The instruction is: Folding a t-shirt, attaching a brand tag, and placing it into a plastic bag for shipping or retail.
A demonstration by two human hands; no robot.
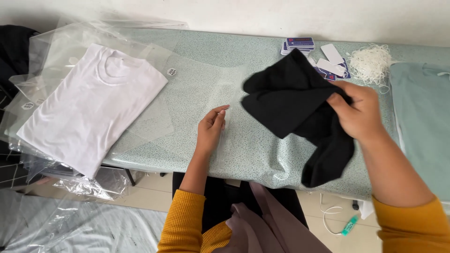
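Speckled pale-green worktop (262, 154) runs left to right, its near edge just above the person's lap; the middle stretch between the two hands lies open. Left hand (211, 129) rests flat near that near edge, fingers straight and together, pressing down a clear plastic bag (197, 93), open grip, nothing clutched. Right hand (358, 115) is raised to the right, knuckles up, fingers pinched shut on a soft black folded garment (293, 105) that hangs limp above the worktop, one end drooping past the near edge. Far left, a white folded T-shirt (89, 107) sits on more glossy clear bags spilling over the left edge. At the far edge lie a stack of blue-and-white card tags (297, 45) and a tangle of white strings (370, 61). A grey-green folded cloth (422, 122) fills the right end.
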